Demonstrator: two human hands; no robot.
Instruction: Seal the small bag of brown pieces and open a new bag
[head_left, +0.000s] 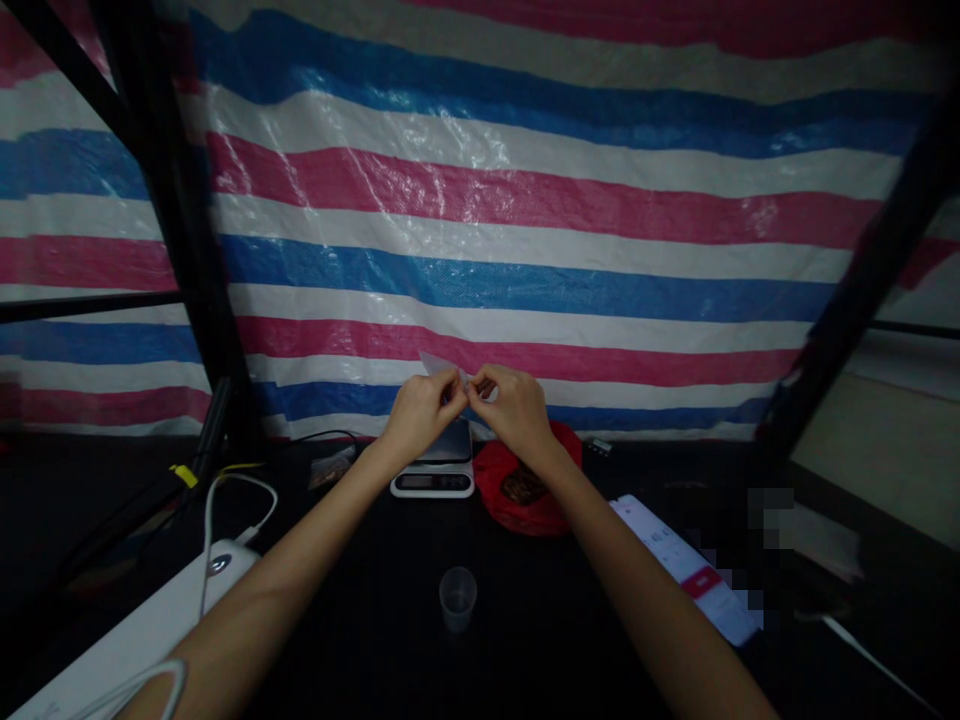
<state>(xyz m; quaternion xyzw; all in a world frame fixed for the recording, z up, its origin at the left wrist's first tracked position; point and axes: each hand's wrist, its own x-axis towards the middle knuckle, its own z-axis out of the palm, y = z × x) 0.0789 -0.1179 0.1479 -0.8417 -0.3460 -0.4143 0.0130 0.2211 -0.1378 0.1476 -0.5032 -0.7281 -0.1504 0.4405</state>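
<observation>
My left hand (421,407) and my right hand (517,405) meet above the scale, fingertips pinched close together. Between them is a small clear plastic bag (435,364), its corner sticking up behind my left fingers. Most of the bag is hidden by my fingers. Below my hands sits a white digital scale (433,484) with a dark display. To its right, partly behind my right wrist, stands an opened red bag (517,522) with small brown pieces (523,487) inside. A clear plastic cup (457,597) stands on the black table nearer to me.
A lit phone (686,572) lies on the right, near a pale packet (821,540). On the left are a white device (142,640) with a cable (208,530) and a small clear packet (330,468). A striped tarp (525,190) hangs behind, between dark frame posts (187,260).
</observation>
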